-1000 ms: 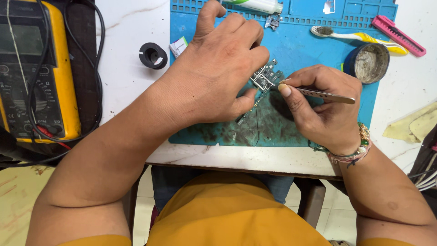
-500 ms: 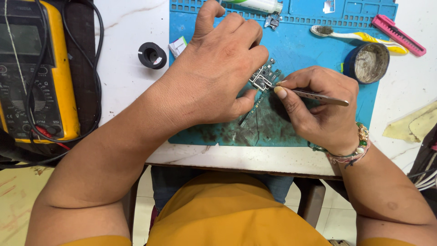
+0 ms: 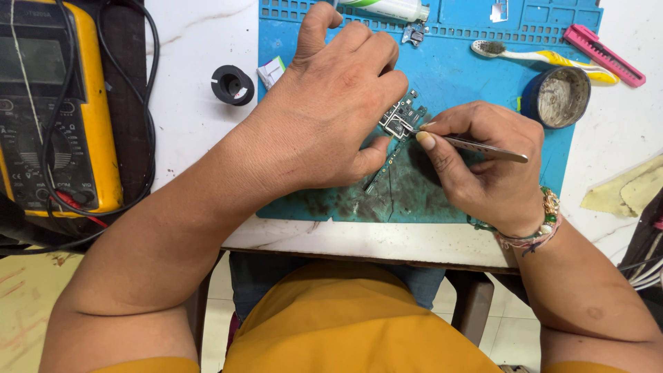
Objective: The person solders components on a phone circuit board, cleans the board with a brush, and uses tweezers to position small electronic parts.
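Hands x2; left hand (image 3: 331,117) grip pins 1 circuit board (image 3: 400,119), right hand (image 3: 483,166) grip pinches 1 tweezers (image 3: 483,146)

Mat (image 3: 483,90) lies on the table (image 3: 200,41), at centre. Circuit board (image 3: 400,121) rests on the mat, partly under the left hand (image 3: 331,110). Right hand (image 3: 483,166) sits just right of the board, holding tweezers (image 3: 483,147) whose tip meets the board. Behind the hands, along the mat's far edge: tube (image 3: 387,8), clip (image 3: 414,33). Toothbrush (image 3: 545,56) lies right of the clip; tin (image 3: 561,97) lies before the toothbrush, at the mat's right edge. Cutter (image 3: 604,55) lies right of the toothbrush. Ring (image 3: 232,84) lies left of the mat; meter (image 3: 55,110) lies at far left.
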